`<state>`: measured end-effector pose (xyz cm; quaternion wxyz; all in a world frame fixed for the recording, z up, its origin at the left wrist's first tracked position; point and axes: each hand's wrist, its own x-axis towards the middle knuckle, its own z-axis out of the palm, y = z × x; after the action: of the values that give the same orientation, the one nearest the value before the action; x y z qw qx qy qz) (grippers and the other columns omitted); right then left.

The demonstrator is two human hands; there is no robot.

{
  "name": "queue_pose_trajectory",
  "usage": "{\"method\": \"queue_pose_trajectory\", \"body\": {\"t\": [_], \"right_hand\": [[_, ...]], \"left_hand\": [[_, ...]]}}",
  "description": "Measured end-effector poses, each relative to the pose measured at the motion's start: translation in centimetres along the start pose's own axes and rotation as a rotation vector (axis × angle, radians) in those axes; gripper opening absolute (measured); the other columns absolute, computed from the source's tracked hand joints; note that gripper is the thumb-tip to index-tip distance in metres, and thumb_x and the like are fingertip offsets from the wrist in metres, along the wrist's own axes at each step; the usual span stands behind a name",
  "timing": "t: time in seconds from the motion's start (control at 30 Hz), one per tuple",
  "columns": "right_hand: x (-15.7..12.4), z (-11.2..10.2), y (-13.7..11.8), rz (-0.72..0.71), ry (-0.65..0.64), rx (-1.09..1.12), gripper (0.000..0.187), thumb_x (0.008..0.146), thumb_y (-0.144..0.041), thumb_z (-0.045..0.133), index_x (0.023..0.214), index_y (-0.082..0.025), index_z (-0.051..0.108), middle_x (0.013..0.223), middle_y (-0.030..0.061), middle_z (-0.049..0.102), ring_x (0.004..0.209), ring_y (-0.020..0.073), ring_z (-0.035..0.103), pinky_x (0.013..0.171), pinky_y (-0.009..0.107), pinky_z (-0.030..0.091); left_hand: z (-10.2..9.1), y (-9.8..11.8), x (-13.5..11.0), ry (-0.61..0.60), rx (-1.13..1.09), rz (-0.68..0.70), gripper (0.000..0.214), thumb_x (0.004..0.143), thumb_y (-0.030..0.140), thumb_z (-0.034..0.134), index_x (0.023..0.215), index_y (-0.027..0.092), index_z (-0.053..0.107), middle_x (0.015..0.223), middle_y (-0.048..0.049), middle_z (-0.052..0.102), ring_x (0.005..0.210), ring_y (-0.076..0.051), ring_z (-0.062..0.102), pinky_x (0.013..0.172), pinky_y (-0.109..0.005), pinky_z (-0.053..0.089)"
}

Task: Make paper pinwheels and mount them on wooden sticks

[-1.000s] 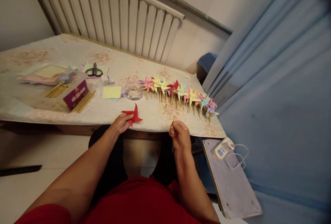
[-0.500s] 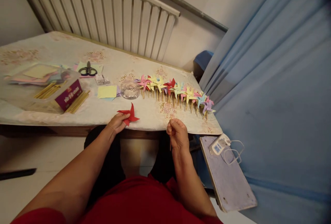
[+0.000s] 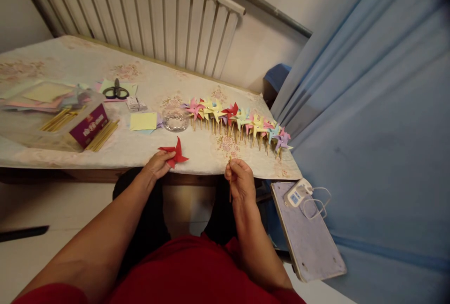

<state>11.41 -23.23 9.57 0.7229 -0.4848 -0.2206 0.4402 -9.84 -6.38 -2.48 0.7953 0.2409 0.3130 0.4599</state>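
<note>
Near the table's front edge, my left hand pinches a red paper pinwheel head, its folded blades pointing outward. My right hand is closed around a thin wooden stick, held upright with its tip just above the fingers. The pinwheel head and the stick are apart. Behind the hands, a round clear dish holds small shiny pieces too small to name. Several finished paper pinwheels on sticks stand in a row to its right.
Yellow paper squares, black scissors and small white boxes lie left of the dish. Farther left are a clear plastic package with a purple label and loose sticks. A lilac stool carries a white plug adapter.
The view has shifted slightly. My left hand still holds the red pinwheel head, and my right hand the stick; both have barely moved.
</note>
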Motion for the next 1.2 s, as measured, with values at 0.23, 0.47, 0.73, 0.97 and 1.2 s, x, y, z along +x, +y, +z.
{"method": "queue_pose_trajectory", "body": {"t": [0.23,0.47,0.73,0.97,1.2], "right_hand": [[-0.14,0.01,0.16,-0.020,-0.008,-0.038,0.025,0.065,-0.034,0.075,0.064,-0.019,0.056,0.054,-0.0052,0.056,0.042,0.0051,0.040,0.041,0.020,0.028],[0.07,-0.21,0.48,-0.016,-0.020,-0.022,0.019,0.063,-0.028,0.074,0.070,-0.019,0.060,0.057,-0.0037,0.060,0.044,0.0063,0.044,0.043,0.021,0.031],[0.17,-0.43,0.57,0.004,-0.019,-0.023,0.025,0.065,-0.034,0.076,0.065,-0.019,0.056,0.053,-0.0053,0.055,0.041,0.0049,0.039,0.040,0.020,0.026],[0.21,-0.47,0.51,0.026,0.004,-0.017,0.019,0.058,-0.027,0.075,0.068,-0.018,0.060,0.054,-0.0035,0.060,0.042,0.0063,0.044,0.041,0.020,0.030],[-0.04,-0.18,0.16,0.049,0.057,0.010,0.022,0.053,-0.022,0.076,0.069,-0.017,0.063,0.060,-0.0015,0.065,0.045,0.0063,0.049,0.041,0.019,0.033]], "left_hand": [[0.17,0.03,0.01,0.023,0.024,-0.007,0.013,0.068,-0.001,0.076,0.078,0.006,0.072,0.075,-0.0104,0.076,0.066,-0.016,0.072,0.076,-0.028,0.061],[0.07,-0.01,0.06,0.012,0.022,-0.005,0.010,0.071,-0.001,0.075,0.078,0.007,0.072,0.077,-0.0110,0.076,0.067,-0.017,0.072,0.077,-0.028,0.062],[-0.21,-0.15,0.18,0.001,0.026,0.000,0.009,0.070,0.000,0.074,0.076,0.006,0.072,0.077,-0.0121,0.076,0.066,-0.017,0.072,0.076,-0.028,0.062],[-0.19,-0.17,0.10,-0.021,0.000,0.004,0.011,0.069,0.000,0.076,0.078,0.006,0.072,0.079,-0.0118,0.077,0.069,-0.017,0.073,0.074,-0.026,0.062],[0.43,0.05,-0.69,-0.026,-0.004,-0.027,0.015,0.069,-0.002,0.076,0.081,0.005,0.071,0.077,-0.0107,0.076,0.066,-0.016,0.072,0.072,-0.026,0.062]]}}
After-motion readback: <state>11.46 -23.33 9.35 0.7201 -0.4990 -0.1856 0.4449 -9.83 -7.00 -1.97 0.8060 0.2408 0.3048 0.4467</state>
